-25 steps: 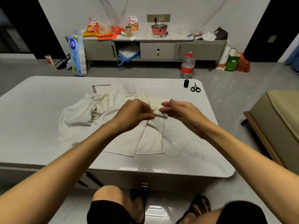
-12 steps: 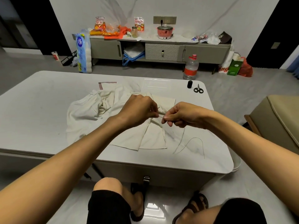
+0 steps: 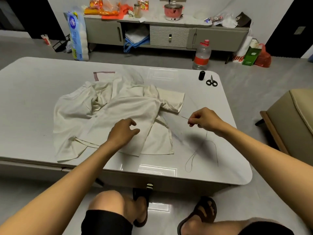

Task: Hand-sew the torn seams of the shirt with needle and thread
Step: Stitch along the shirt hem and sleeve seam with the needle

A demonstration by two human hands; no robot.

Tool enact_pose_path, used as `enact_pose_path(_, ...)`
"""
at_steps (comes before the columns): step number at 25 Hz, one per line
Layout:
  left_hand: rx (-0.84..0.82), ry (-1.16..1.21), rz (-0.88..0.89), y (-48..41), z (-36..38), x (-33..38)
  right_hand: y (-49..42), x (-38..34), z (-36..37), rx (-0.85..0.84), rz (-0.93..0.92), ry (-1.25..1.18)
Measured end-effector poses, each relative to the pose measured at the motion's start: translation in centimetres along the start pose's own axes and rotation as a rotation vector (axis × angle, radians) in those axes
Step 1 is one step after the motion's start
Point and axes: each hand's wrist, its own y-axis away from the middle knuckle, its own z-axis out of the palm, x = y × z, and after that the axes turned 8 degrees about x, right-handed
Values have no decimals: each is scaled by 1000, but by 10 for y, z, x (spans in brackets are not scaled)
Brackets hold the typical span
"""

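The 2 hands parted: left hand [image 3: 124, 131] dropped the shirt [image 3: 108, 112], fingers loose and empty; right hand [image 3: 204, 119] pinched the needle [image 3: 184, 118], drawn clear, so that stitch looked finished.

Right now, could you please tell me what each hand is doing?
Left hand: open, over the shirt.
Right hand: pinching the needle.

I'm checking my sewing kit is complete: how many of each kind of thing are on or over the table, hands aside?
shirt: 1
needle, pinched in the right hand: 1
loose thread: 1
spool: 1
scissors: 1
Total: 5
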Motion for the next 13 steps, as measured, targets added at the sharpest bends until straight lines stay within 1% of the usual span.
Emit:
enact_pose_path(3, -50, -18, -58, -25, 46, -21, -52, 5, 39, -48, -52, -50)
enact_pose_path(5, -13, -6, -53, -44, 63, -24, -83, 0, 67, -61, -121, -93)
enact_pose_path(7, 59, 16, -46, -56, 70, -23, -105, -4, 88, -36, -188, -128)
enact_pose_path(10, 119, 16, 19, -66, 76, -27, -131, -5, 108, -35, -276, -159)
enact_pose_path(13, 115, -47, 119, -65, 79, -29, -142, -10, 110, -59, -323, -94)
